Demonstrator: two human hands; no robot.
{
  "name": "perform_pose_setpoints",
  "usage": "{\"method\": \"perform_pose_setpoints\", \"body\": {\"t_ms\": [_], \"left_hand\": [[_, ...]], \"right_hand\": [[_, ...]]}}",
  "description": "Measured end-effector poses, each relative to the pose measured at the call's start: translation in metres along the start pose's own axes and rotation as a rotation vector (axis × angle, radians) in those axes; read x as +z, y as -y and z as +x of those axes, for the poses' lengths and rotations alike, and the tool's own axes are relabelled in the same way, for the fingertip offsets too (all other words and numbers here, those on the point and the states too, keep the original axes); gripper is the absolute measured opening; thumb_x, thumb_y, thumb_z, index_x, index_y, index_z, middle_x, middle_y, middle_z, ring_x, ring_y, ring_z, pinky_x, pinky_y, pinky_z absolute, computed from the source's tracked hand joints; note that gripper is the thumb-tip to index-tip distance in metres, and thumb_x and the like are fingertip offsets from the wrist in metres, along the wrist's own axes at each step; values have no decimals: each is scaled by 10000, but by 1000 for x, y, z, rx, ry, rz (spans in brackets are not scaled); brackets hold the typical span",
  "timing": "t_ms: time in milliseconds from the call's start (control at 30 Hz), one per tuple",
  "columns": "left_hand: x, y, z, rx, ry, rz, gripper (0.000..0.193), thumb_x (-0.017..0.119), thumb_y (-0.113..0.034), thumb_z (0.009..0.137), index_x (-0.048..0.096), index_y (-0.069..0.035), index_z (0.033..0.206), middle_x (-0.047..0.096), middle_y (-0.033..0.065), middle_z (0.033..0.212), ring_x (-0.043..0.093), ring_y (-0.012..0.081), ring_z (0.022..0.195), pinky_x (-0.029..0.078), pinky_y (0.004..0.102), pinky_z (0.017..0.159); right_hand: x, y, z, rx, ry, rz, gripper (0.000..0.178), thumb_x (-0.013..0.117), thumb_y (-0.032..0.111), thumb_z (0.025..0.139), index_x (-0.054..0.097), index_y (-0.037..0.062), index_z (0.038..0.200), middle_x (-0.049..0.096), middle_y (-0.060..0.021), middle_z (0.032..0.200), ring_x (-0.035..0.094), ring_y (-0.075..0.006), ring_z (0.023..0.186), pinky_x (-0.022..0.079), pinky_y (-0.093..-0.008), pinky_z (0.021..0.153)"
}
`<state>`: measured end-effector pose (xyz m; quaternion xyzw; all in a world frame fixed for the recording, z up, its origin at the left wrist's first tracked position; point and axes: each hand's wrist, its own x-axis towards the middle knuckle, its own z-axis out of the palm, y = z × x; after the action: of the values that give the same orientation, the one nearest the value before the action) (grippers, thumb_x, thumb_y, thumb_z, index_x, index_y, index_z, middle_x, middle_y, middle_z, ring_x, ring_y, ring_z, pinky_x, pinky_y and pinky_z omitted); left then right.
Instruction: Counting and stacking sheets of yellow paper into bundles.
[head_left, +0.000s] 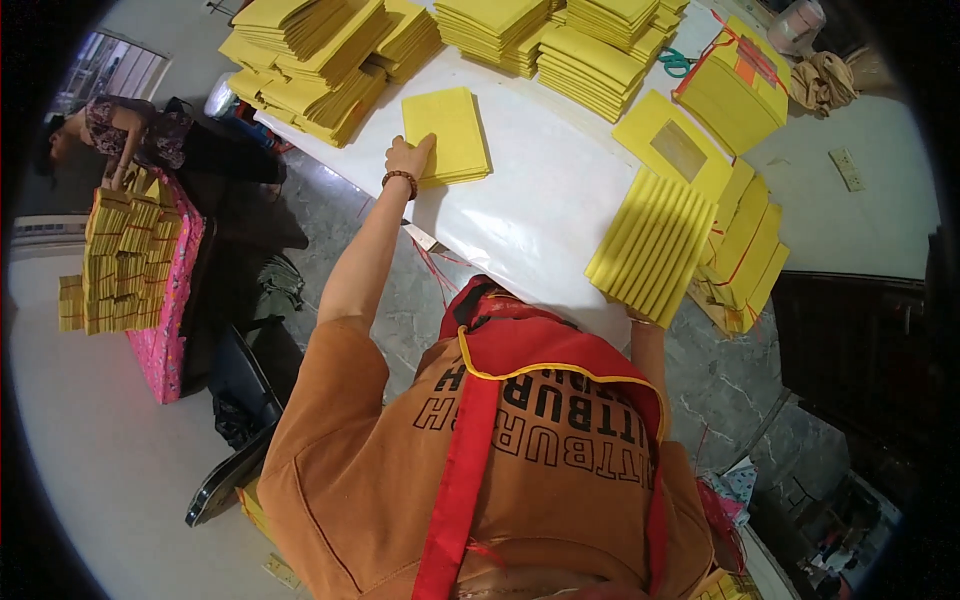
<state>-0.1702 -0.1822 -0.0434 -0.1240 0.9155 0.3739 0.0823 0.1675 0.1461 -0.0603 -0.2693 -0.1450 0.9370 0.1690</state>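
We locate the left hand (408, 157) at the near left corner of a flat, rectangular packet of yellow paper envelopes (447, 130), its thumb set toward the top face and its other fingers gathered at the left edge; we cannot tell whether any fingertip reaches underneath to pinch it. We find the right hand (645, 318) almost wholly hidden under the near end of a thick, ridged bundle of overlapped yellow paper envelopes (652, 240), so we cannot tell how far its fingers close. The governing relation is this: the packet lies ahead and to the left, in contact with the left hand, while the ridged bundle lies to the right and nearer the body, with bare table between. We read the packet's long axis as running away from the body, its far end leaning slightly left; the bundle's folds slant away to the right. Beyond, on the glossy white tabletop (540, 205), we note tall stacks of yellow envelopes (315, 62) and teal-handled scissors (677, 64).
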Motion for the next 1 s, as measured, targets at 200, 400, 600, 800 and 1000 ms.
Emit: {"method": "perform_pose_setpoints", "body": {"t_ms": [200, 400, 600, 800, 1000], "left_hand": [[4, -34, -10, -122, 201, -272, 645, 757, -276, 621, 493, 93, 1079, 565, 227, 1018, 607, 314, 844, 520, 381, 685], [34, -67, -78, 2, 508, -939, 246, 680, -7, 686, 589, 94, 891, 634, 158, 835, 636, 242, 673, 546, 350, 594], [131, -72, -236, -59, 542, -849, 515, 766, -37, 630, 407, 48, 989, 558, 136, 895, 591, 211, 814, 520, 310, 653], [110, -72, -223, -61, 777, -825, 655, 725, -158, 701, 318, 44, 1172, 468, 189, 1100, 554, 250, 944, 489, 365, 762], [22, -143, -195, 85, 876, -899, 963, 533, -575, 791, 33, -17, 1395, 381, 193, 1291, 470, 269, 1105, 397, 365, 896]], "right_hand": [[12, 2, -3, 13, 80, -34, 402, 515, 198, 843, 481, -6, 1187, 573, -141, 1109, 578, -237, 989, 490, -350, 841], [28, 8, -8, -44, 117, -72, 406, 517, 193, 839, 478, -7, 1190, 571, -142, 1113, 577, -237, 992, 488, -352, 845], [26, 52, -19, -56, 186, -134, 410, 520, 188, 835, 475, -8, 1192, 568, -142, 1117, 575, -238, 996, 487, -355, 848], [41, 61, -22, 1, 295, -210, 414, 522, 184, 831, 472, -9, 1194, 566, -143, 1120, 573, -239, 999, 485, -358, 852], [90, 51, 31, 115, 470, -280, 418, 524, 179, 827, 469, -10, 1197, 563, -143, 1124, 571, -239, 1002, 484, -361, 855]]}}
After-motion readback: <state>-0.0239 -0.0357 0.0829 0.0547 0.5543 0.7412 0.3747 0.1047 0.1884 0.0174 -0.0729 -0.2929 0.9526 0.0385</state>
